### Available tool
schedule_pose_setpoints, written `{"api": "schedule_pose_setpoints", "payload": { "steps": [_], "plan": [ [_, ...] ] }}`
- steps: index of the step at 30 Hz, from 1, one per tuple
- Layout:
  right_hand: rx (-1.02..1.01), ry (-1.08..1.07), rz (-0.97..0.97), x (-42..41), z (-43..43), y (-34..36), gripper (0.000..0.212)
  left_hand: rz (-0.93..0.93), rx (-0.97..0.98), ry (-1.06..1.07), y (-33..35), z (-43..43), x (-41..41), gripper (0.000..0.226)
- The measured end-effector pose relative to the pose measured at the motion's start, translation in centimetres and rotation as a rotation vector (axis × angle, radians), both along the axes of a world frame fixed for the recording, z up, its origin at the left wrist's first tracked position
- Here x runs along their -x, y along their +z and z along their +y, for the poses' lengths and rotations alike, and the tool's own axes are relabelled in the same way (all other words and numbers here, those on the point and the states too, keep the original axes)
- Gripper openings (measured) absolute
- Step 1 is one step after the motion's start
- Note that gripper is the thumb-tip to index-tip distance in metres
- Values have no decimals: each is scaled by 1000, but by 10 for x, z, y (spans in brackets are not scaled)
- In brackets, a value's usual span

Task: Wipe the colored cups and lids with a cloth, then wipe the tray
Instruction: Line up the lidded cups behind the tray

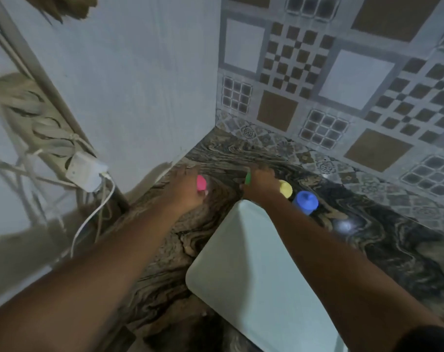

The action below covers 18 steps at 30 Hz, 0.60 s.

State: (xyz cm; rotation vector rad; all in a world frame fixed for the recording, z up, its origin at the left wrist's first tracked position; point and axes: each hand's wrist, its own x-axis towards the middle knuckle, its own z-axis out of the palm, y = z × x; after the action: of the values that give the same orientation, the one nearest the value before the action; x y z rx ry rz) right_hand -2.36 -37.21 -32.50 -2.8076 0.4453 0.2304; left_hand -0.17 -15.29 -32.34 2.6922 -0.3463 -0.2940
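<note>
The left hand, just left of the frame's centre, is curled over a pink piece, which shows between thumb and fingers. The blur hides whether it is a cup or a lid. The right hand, just right of centre, closes in the same way on a green piece, of which only a sliver shows at the hand's left edge. Both pieces are low over the dark marbled counter, or on it; I cannot tell which.

Just to the right of the right hand stands a yellow cup, and beside that a blue cup, the two close together. The pale tray lies bare in the lower middle of the frame, under the right forearm. No cloth shows anywhere.

This looks like the sorting stage, with pieces being picked up or set out before wiping. To do it well, each piece should be gripped by its sides, lifted straight up and kept away from the yellow cup so nothing tips. A cloth has to come to hand next, and then one hand can steady a piece while the other wipes it inside and out.

A charger hangs plugged into a power strip at the left of the frame, and the patterned tiled wall fills the upper right.
</note>
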Motion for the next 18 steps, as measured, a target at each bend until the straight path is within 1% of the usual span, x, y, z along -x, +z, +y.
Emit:
{"api": "schedule_pose_setpoints", "payload": {
  "steps": [2, 4, 6, 9, 12, 18],
  "plan": [
    [39, 13, -9, -1, -8, -9, 72, 27, -14, -6, -10, -6, -11, 87],
    [46, 24, -6, -5, -13, -13, 69, 72, -16, -26, -21, -7, -20, 85],
    [29, 26, -10, -9, -16, -15, 64, 76, 14, -55, -29, -7, -25, 74],
    [22, 37, -20, -13, -21, -16, 62, 27, 57, -75, -37, -6, -25, 59],
    [22, 29, -19, -15, -22, -18, 61, -29, 98, -95, -39, -4, -25, 56],
    [-21, 18, -49, -14, -16, -14, 57, 28, 140, -84, -38, -1, -29, 56]
  ]
}}
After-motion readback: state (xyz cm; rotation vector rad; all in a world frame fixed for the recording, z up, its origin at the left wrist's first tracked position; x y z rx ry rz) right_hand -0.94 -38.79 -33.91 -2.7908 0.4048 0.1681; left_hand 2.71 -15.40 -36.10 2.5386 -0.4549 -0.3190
